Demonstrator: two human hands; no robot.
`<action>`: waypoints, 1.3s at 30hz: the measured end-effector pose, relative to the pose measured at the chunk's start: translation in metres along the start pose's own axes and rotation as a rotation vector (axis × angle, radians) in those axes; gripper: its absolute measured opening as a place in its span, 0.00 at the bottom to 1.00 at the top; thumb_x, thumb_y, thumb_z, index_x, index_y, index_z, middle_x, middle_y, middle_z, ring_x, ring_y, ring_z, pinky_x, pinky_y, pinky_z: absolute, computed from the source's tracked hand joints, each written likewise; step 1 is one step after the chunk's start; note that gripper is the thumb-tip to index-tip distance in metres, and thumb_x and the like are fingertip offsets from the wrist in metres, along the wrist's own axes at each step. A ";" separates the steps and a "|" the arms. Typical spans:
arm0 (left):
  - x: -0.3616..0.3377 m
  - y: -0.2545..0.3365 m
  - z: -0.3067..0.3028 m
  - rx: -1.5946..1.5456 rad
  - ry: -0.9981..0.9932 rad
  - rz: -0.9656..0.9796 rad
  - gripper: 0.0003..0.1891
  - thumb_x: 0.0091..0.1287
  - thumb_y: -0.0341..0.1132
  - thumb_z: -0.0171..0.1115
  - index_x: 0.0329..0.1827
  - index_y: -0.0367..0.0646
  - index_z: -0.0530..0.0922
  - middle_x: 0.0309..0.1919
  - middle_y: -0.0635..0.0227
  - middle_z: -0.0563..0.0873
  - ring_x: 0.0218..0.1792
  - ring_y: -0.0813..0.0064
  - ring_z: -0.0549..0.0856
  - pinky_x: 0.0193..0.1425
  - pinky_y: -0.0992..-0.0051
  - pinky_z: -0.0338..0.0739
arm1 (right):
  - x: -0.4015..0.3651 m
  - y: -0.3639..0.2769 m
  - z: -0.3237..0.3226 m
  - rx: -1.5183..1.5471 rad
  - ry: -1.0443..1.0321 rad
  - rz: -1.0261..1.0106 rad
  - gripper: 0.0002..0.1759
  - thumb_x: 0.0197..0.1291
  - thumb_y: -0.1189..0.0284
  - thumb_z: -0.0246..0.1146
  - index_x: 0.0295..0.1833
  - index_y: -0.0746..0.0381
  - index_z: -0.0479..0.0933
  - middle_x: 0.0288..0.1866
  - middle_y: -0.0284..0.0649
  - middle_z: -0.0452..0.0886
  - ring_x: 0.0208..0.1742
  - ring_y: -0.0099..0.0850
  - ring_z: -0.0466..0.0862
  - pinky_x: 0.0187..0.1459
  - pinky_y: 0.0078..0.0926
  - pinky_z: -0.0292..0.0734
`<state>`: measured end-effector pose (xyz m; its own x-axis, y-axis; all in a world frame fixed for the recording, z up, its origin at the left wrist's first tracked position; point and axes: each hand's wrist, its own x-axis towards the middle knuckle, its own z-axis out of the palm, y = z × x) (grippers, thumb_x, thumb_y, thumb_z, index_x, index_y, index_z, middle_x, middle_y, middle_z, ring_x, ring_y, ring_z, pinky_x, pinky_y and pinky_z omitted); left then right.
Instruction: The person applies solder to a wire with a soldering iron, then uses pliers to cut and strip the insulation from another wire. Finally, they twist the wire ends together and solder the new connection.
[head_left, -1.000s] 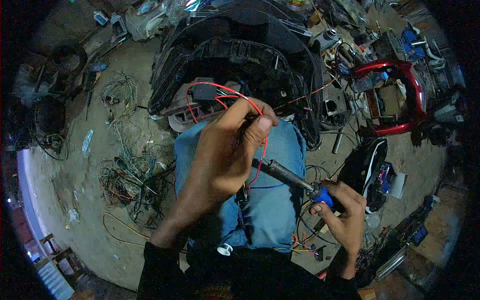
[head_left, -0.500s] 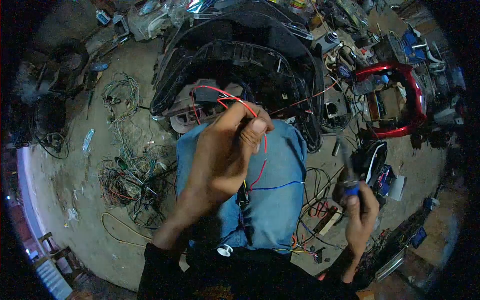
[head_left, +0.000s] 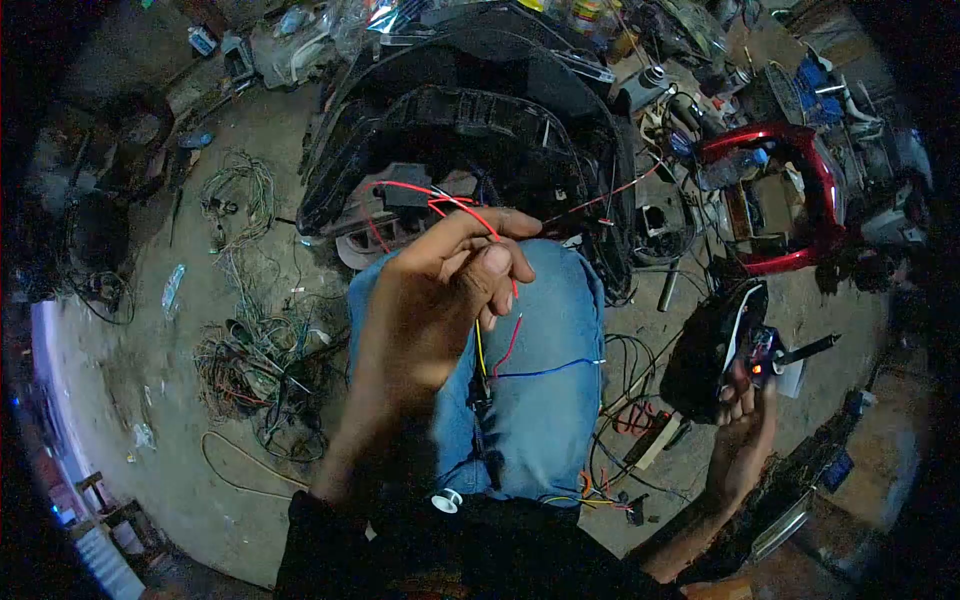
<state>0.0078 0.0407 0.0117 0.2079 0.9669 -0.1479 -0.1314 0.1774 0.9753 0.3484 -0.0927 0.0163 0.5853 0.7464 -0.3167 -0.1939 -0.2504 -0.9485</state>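
Note:
Pinched between the thumb and fingers of my left hand (head_left: pixel 455 265) is a red wire (head_left: pixel 415 187), which curves up to a black box-shaped part (head_left: pixel 407 199). Its lower end shows just below my fingers. Under it, on my jeans (head_left: pixel 545 430), a darker red wire (head_left: pixel 510 350) points upward with a bare tip. A blue wire (head_left: pixel 550 371) stretches across the lap, and a yellow wire (head_left: pixel 481 350) rises beside it. Off to the right, my right hand (head_left: pixel 745 405) has curled fingers around a small dark device (head_left: pixel 765 350) with an orange glow. A black rod (head_left: pixel 808 350) sticks out there.
A large black plastic shell (head_left: pixel 480 100) stands ahead of my knees. Tangled wires (head_left: pixel 260 370) lie on the floor at left. To the right are a red glossy frame (head_left: pixel 830 200) and a black bag-like item (head_left: pixel 705 350). A white spool (head_left: pixel 447 501) rests at my lap.
My right hand has moved right, from holding a blurred blue-handled tool upright to the dark device. My left hand has shifted slightly left; a gap now shows between the two red wire ends.

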 end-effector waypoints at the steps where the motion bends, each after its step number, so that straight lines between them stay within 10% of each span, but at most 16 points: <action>1: 0.000 0.003 0.000 0.012 -0.005 -0.016 0.14 0.82 0.37 0.56 0.60 0.36 0.79 0.38 0.68 0.85 0.34 0.85 0.77 0.38 0.82 0.73 | 0.006 0.008 -0.011 0.084 0.005 -0.027 0.25 0.78 0.55 0.58 0.69 0.60 0.74 0.54 0.36 0.86 0.45 0.24 0.81 0.42 0.21 0.71; 11: -0.009 0.005 0.011 0.165 0.112 0.083 0.12 0.82 0.38 0.56 0.55 0.37 0.79 0.41 0.64 0.86 0.46 0.76 0.84 0.56 0.72 0.77 | 0.016 0.022 0.039 0.463 0.000 -0.183 0.22 0.78 0.69 0.61 0.71 0.66 0.70 0.48 0.39 0.77 0.38 0.21 0.75 0.39 0.19 0.77; 16: -0.010 -0.017 0.020 -0.037 0.167 0.107 0.13 0.83 0.38 0.55 0.56 0.36 0.78 0.44 0.62 0.85 0.47 0.75 0.84 0.59 0.71 0.77 | 0.005 0.019 0.068 -0.144 0.171 -0.575 0.23 0.76 0.69 0.63 0.72 0.57 0.70 0.58 0.39 0.79 0.56 0.31 0.81 0.53 0.20 0.76; 29: -0.006 -0.019 0.027 -0.064 0.147 0.079 0.14 0.84 0.37 0.52 0.59 0.35 0.77 0.44 0.62 0.85 0.50 0.75 0.85 0.61 0.71 0.78 | -0.011 0.015 0.126 -0.109 0.019 -0.695 0.28 0.66 0.56 0.73 0.58 0.60 0.68 0.51 0.50 0.82 0.53 0.40 0.82 0.57 0.38 0.80; 39: -0.006 -0.018 0.024 -0.087 0.117 0.081 0.13 0.84 0.36 0.51 0.59 0.35 0.78 0.44 0.63 0.84 0.50 0.75 0.84 0.61 0.72 0.78 | -0.019 0.024 0.134 -0.158 0.000 -0.801 0.28 0.67 0.54 0.72 0.58 0.56 0.66 0.51 0.53 0.81 0.46 0.36 0.82 0.41 0.27 0.84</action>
<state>0.0321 0.0277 -0.0011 0.0795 0.9926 -0.0921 -0.2276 0.1080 0.9677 0.2276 -0.0304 -0.0008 0.4994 0.7359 0.4572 0.3964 0.2752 -0.8759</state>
